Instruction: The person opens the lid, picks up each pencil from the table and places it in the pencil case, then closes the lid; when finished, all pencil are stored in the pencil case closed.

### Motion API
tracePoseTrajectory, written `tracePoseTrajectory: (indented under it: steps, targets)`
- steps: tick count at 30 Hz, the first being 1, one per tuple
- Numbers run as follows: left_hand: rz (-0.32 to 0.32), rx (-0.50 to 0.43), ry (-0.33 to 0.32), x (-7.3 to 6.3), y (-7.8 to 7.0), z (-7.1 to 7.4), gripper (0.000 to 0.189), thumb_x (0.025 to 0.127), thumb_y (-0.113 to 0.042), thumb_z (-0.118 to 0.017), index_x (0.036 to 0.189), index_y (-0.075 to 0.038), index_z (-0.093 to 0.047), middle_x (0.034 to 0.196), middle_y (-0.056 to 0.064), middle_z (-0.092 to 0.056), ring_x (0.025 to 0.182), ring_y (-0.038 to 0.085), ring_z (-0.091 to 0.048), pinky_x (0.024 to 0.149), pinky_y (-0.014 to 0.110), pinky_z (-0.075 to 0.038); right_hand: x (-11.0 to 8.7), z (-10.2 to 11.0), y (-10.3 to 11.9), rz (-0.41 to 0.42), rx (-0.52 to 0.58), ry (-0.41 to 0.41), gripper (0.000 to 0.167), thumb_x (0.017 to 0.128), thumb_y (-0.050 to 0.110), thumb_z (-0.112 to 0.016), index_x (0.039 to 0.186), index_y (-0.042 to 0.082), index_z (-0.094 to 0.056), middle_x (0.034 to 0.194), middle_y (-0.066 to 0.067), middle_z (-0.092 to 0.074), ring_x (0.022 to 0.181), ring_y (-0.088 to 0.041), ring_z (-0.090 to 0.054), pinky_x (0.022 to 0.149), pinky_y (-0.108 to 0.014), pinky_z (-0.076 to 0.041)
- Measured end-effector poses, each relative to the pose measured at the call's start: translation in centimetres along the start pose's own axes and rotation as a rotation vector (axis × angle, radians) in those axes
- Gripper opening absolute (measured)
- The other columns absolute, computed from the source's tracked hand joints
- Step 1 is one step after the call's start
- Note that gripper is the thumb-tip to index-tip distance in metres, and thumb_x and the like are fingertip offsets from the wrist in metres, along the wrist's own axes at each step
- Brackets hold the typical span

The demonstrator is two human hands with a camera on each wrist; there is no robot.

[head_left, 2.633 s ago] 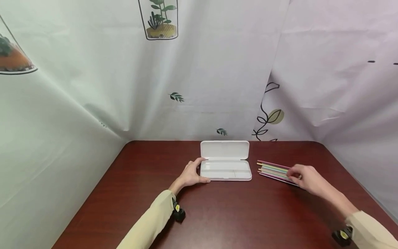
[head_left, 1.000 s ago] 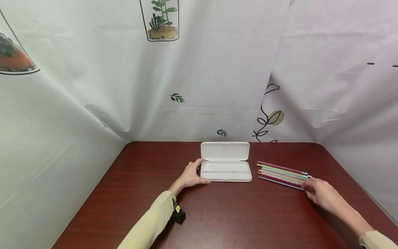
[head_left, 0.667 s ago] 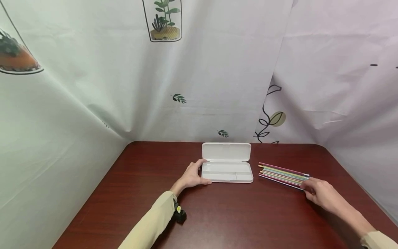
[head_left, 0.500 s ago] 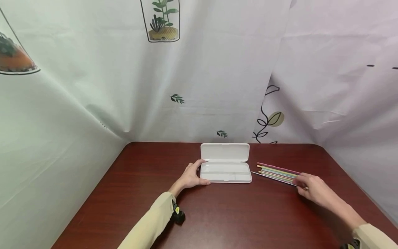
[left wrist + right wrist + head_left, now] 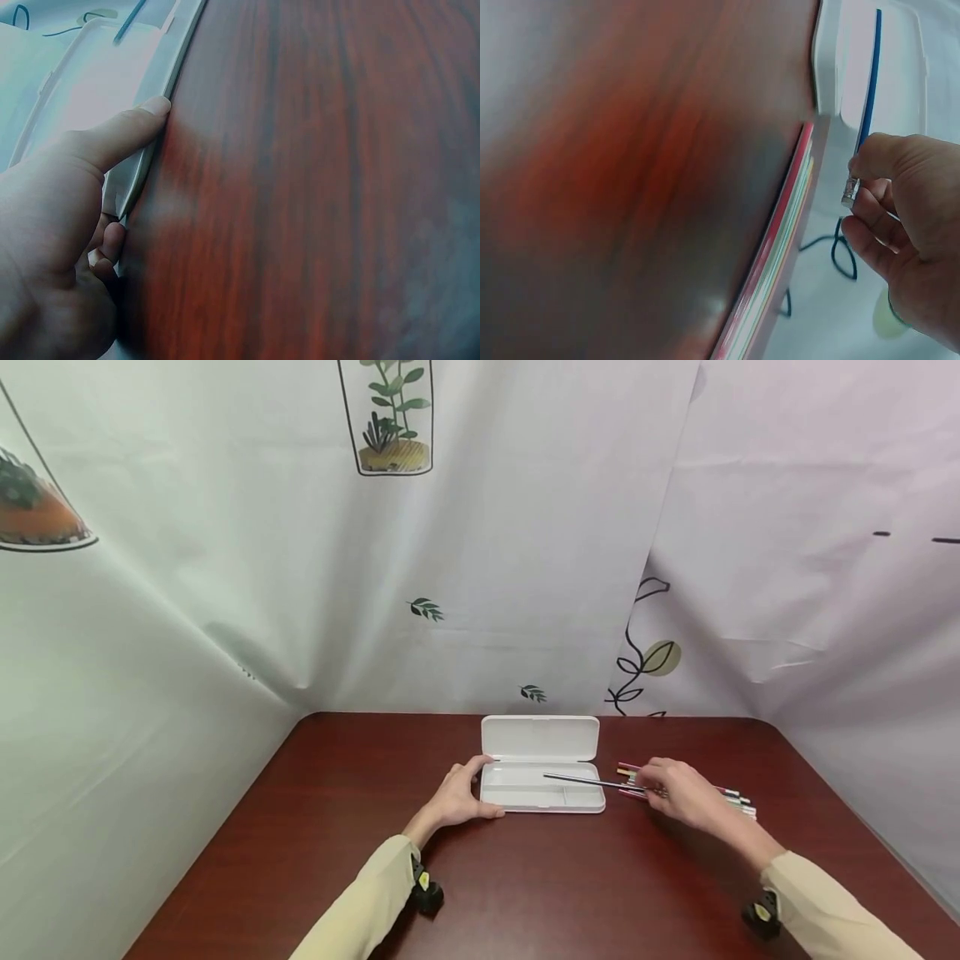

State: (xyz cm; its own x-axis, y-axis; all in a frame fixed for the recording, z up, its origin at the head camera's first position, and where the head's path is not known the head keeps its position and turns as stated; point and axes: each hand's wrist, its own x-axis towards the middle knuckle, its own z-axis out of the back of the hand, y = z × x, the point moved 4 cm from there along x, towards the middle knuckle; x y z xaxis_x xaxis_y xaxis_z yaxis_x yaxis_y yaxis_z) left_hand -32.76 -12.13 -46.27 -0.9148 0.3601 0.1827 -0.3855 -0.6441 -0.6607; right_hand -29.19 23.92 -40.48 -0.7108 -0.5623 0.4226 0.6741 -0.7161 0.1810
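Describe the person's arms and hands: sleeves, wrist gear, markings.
Left hand and right hand: no gloves. Left sleeve and right sleeve: plain, pale cream-yellow. Left wrist unit and right wrist unit: small, black, yellow mark. No cables visible.

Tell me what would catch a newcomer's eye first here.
First, the open white case, bright against the dark red table near its far edge, with the left hand holding its left end. Next, the dark pencil in the right hand, its far end over the case. Then the colored pencils lying bunched to the case's right.
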Motion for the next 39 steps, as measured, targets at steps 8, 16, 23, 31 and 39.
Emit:
tracePoseTrajectory:
  steps: [8, 16, 23, 31, 39]
  targets:
    - [-0.006, -0.003, -0.007, 0.0, -0.2, 0.1, 0.089, 0.066, -0.034, -0.093, 0.141, -0.013, -0.05, 0.104, 0.008, -0.052, 0.1, 0.023, -0.047, 0.082, 0.041, -0.043, 3.2, -2.2, 1.5, 0.107, 0.016, 0.002, 0.023, 0.075, -0.008, -0.071, 0.084, 0.013, -0.068, 0.08, 0.007, -0.056, 0.071, -0.011, -0.051, 0.063, -0.033, -0.046]
    - [-0.001, -0.015, -0.005, -0.2, -0.1, 0.0, 0.089, 0.066, -0.034, -0.093, 0.141, -0.013, -0.049, 0.107, 0.008, -0.052, 0.101, 0.023, -0.047, 0.083, 0.041, -0.043, 5.6, -3.9, 2.7, 0.163, 0.017, 0.036, 0.022, 0.074, -0.01, -0.07, 0.083, 0.01, -0.067, 0.081, 0.002, -0.058, 0.072, -0.015, -0.052, 0.064, -0.035, -0.047]
    - [-0.005, -0.015, -0.01, -0.3, -0.2, 0.1, 0.088, 0.066, -0.033, -0.093, 0.14, -0.013, -0.05, 0.105, 0.007, -0.052, 0.099, 0.022, -0.047, 0.083, 0.04, -0.042, 6.7, -5.0, 3.3, 0.159, 0.002, 0.088, 0.021, 0.076, -0.01, -0.07, 0.083, 0.009, -0.068, 0.081, 0.001, -0.06, 0.072, -0.016, -0.055, 0.065, -0.035, -0.049]
    - [-0.004, -0.009, -0.01, -0.2, -0.3, 0.1, 0.089, 0.066, -0.034, -0.093, 0.141, -0.013, -0.05, 0.105, 0.008, -0.052, 0.099, 0.022, -0.047, 0.082, 0.04, -0.042, 7.3, -5.4, 3.5, 0.135, 0.021, 0.124, 0.018, 0.078, -0.009, -0.069, 0.084, 0.007, -0.069, 0.081, -0.003, -0.061, 0.072, -0.017, -0.056, 0.066, -0.036, -0.05]
    - [-0.005, 0.003, -0.008, 0.0, -0.5, 0.1, 0.089, 0.066, -0.035, -0.093, 0.141, -0.014, -0.05, 0.104, 0.007, -0.051, 0.1, 0.022, -0.047, 0.083, 0.04, -0.042, 7.5, -5.4, 3.8, 0.238, 0.053, 0.064, 0.018, 0.078, -0.012, -0.064, 0.083, 0.005, -0.068, 0.079, -0.004, -0.06, 0.069, -0.014, -0.055, 0.062, -0.032, -0.05]
